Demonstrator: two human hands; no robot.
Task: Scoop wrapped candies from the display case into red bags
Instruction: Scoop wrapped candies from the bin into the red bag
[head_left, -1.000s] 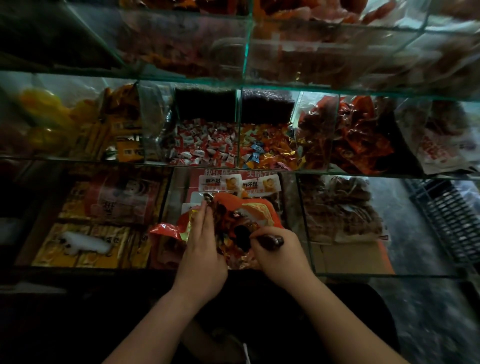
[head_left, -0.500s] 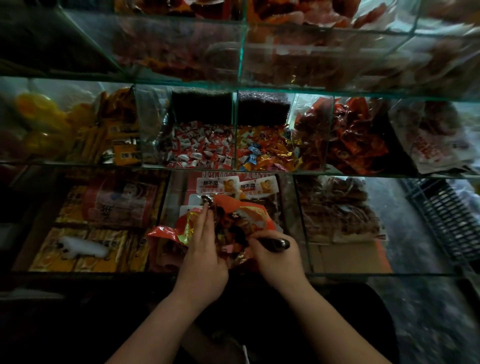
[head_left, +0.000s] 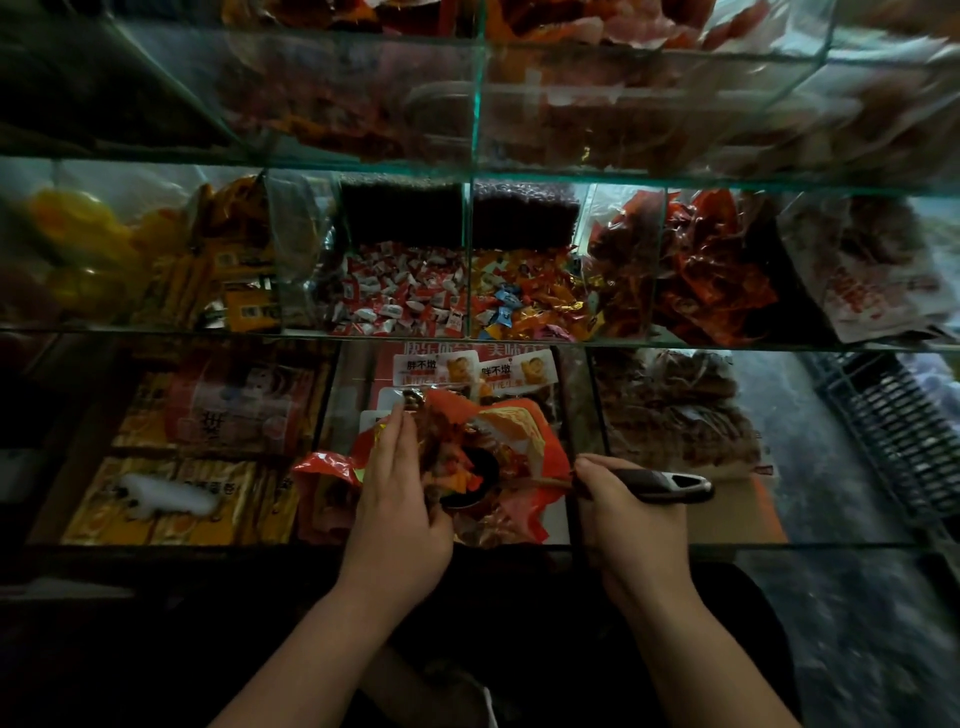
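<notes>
Head view puts the red bag (head_left: 524, 441) dead centre, propped on the lowest shelf of the glass case (head_left: 475, 340). My left hand (head_left: 400, 499) is at the bag's 9 o'clock side, fingers (head_left: 392, 441) straight and pressed flat against the lip to spread the mouth. My right hand (head_left: 623, 514), at 3 o'clock, is clenched round the dark handle of the scoop (head_left: 654, 486). The bowl end sits inside the bag's mouth, among crinkled wrappers.

I read this as the tipping step: a load is going into the bag, or has just gone in. I can't tell whether the bowl is empty, because it is too dark in there.

The loose candies (head_left: 400, 299) lie in the bins at 12 o'clock, one shelf up and well apart from the bag.

The next move calls for drawing the scoop out toward 3 o'clock without snagging the foil. Then lift it to a 12 o'clock bin while the left hand steadies the mouth.
</notes>
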